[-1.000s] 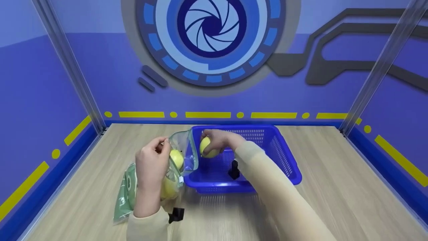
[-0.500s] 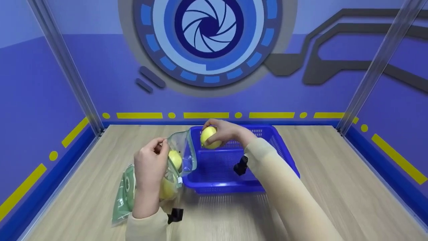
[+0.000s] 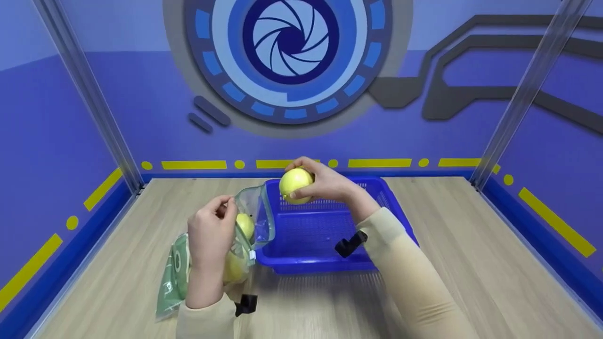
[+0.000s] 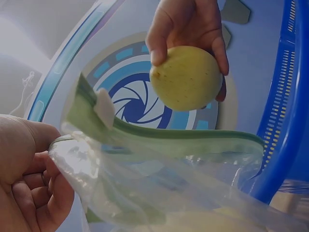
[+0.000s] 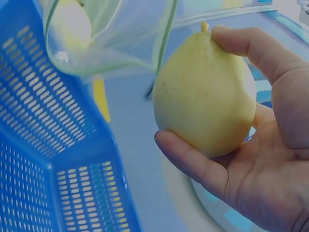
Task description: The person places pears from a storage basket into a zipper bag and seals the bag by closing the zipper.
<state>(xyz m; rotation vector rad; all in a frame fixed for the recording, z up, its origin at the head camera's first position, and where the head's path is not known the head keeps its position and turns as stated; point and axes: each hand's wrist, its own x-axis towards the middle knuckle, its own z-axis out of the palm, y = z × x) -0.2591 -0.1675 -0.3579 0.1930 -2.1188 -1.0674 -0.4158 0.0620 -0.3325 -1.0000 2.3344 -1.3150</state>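
A yellow pear (image 5: 205,94) with a short stem is gripped between the thumb and fingers of my right hand (image 3: 330,182), raised above the back left of the blue basket (image 3: 313,266). My left hand (image 3: 211,233) pinches the edge of a clear and green zip bag (image 4: 183,140), whose mouth gapes toward the basket. Inside the bag, yellow fruit (image 3: 245,226) shows through the plastic. In the left wrist view the held pear hangs just beyond the bag's green zip edge, apart from it.
The basket has slotted walls (image 5: 43,96) and stands right of the bag on a wooden table (image 3: 471,263). Blue panels (image 3: 108,117) enclose the table at the back and both sides. A black camera mount (image 3: 351,244) sticks out from the right cuff.
My right hand has lifted the pear up out of the basket, tilting it so more of it shows. My left hand and the bag stay nearly in place.
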